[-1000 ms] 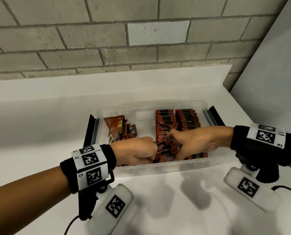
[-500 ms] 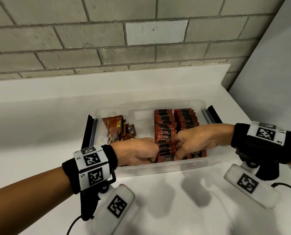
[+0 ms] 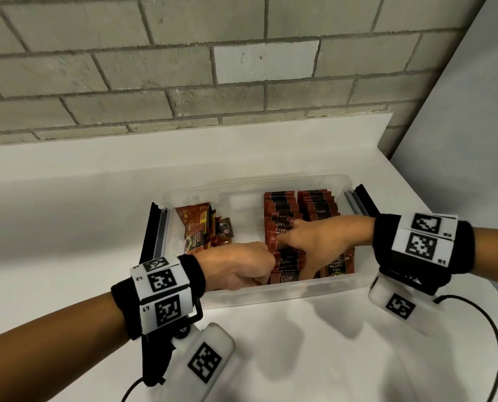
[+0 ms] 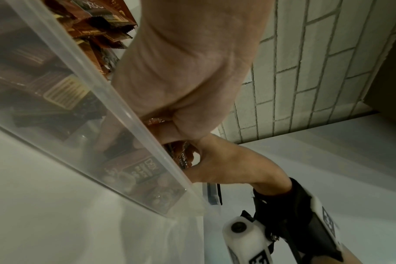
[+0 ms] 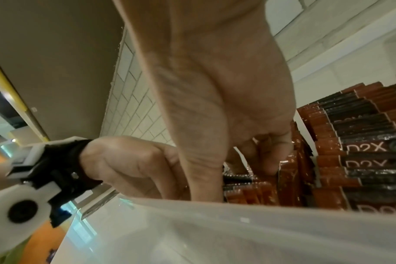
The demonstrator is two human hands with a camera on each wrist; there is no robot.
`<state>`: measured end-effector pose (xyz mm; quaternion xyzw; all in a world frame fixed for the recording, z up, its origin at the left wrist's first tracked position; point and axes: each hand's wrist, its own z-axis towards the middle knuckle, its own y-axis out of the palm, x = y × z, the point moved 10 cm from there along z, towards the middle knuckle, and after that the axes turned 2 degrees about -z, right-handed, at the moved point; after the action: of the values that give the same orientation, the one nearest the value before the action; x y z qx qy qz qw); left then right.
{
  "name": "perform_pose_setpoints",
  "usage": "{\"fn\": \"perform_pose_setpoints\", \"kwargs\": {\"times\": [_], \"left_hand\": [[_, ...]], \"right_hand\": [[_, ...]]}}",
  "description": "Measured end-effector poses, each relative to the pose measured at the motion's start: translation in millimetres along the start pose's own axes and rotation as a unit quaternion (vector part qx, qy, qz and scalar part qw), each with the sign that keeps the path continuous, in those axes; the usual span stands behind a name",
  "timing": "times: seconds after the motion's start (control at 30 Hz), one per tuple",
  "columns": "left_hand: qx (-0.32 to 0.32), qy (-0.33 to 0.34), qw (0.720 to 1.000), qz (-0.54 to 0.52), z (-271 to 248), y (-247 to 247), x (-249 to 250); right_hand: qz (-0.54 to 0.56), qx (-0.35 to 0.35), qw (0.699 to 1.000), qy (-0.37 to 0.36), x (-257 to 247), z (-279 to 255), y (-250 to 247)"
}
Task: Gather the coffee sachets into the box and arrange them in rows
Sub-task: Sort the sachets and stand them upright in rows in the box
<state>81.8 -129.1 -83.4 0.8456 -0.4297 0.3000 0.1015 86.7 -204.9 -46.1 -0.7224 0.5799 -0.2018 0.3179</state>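
A clear plastic box (image 3: 271, 181) sits on the white counter. Two neat rows of red-black coffee sachets (image 3: 281, 203) fill its right half, and loose sachets (image 3: 197, 227) lean in the left part. My left hand (image 3: 258, 272) is a fist at the near end of the middle row, fingers curled round some sachets (image 4: 155, 120). My right hand (image 3: 292, 258) reaches in from the right, fingers over the middle row and thumb down at its near end, pinching a bunch of sachets (image 5: 289, 171). The box wall (image 5: 237, 223) hides the fingertips.
Black lid clips stand out at the box's left side (image 3: 147, 236) and right side (image 3: 363, 198). A brick wall runs behind the counter (image 3: 67, 227), a grey wall (image 3: 459, 140) closes the right. A black cable (image 3: 495, 343) loops by my right wrist.
My right hand has stretched its fingers farther back over the middle row, thumb now down at the near end. My left fist has stayed at the row's near end.
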Motion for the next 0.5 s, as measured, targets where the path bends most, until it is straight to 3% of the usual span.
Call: {"fn": "perform_pose_setpoints", "kwargs": {"times": [0.17,0.33,0.5], "left_hand": [[0.055,0.04,0.997,0.027,0.2,-10.6,13.4],[0.042,0.054,0.998,-0.004,1.3,-5.1,23.3],[0.044,0.051,0.997,-0.046,1.1,-6.6,24.2]], "right_hand": [[-0.053,0.029,0.998,0.007,-4.6,4.6,1.3],[-0.08,0.078,0.994,0.012,-1.3,3.2,-7.9],[-0.04,0.101,0.994,0.031,6.4,-1.0,-14.0]]}}
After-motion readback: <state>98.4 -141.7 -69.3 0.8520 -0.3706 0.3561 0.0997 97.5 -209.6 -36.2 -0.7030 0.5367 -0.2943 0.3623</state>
